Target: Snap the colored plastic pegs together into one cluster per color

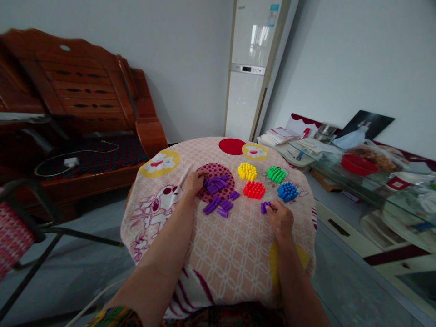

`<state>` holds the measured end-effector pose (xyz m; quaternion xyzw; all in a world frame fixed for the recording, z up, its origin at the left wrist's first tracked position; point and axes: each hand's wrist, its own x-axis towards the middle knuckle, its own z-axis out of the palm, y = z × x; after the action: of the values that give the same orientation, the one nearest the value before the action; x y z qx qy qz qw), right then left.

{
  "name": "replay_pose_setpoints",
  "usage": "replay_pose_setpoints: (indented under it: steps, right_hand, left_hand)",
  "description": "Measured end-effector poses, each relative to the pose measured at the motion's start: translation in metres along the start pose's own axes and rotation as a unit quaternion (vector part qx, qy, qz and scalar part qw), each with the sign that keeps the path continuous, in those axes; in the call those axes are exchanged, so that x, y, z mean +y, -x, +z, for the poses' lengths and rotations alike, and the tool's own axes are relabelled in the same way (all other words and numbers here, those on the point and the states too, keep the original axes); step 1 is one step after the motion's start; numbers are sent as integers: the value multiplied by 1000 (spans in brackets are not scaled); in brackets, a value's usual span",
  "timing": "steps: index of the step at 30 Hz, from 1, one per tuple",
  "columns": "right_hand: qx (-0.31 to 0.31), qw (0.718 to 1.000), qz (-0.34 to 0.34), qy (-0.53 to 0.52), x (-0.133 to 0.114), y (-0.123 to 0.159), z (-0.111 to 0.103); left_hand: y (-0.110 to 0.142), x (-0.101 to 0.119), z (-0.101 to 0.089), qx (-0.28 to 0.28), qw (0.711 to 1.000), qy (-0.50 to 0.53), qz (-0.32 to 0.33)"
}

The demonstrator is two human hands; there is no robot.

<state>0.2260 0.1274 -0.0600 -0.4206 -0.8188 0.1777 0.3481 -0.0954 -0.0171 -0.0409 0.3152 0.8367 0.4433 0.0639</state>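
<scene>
Loose purple cylinder-shaped pieces lie scattered on the patterned tablecloth. At their left edge is my left hand, fingers bent and touching the pile; whether a piece is pinched in them is hidden. My right hand closes its fingertips on a purple cylinder, beside another purple one standing upright. Behind that hand stand tight groups of upright pieces: red, blue, yellow and green.
A wooden bench with a white charger stands on the left. Behind the table rises a tall white air conditioner. Along the right wall, a glass-topped cabinet carries papers, a red bowl and bags. A chair is at near left.
</scene>
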Motion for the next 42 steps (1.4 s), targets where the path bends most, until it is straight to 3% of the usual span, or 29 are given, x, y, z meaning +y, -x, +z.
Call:
replay_pose_setpoints:
  steps: [6,10,13,17,21,26,30,37,42]
  right_hand:
    - [-22,997,2,-73,10,-8,-8]
    - [23,991,42,-128,5,-14,-5]
    - [59,990,24,-122,0,-15,0]
    - [31,997,-3,-71,-2,-12,8]
    - [16,996,6,-89,0,-11,11]
    - [9,989,31,-145,2,-10,10]
    - [2,986,41,-160,4,-9,11]
    - [-1,980,38,-194,11,-6,14]
    - [-1,976,44,-214,8,-6,12]
  left_hand:
    - [1,3,-1,5,999,-32,5]
    - [0,0,0,5,999,-39,15]
    - [0,0,0,5,999,-47,15]
    - [3,9,3,12,997,-69,26]
    - [8,27,11,18,992,-87,87]
    - [15,42,25,-61,970,-136,190]
    - [18,43,33,-107,957,-155,221]
    - [16,44,34,-52,981,-32,184]
    - [21,60,40,-145,961,148,184]
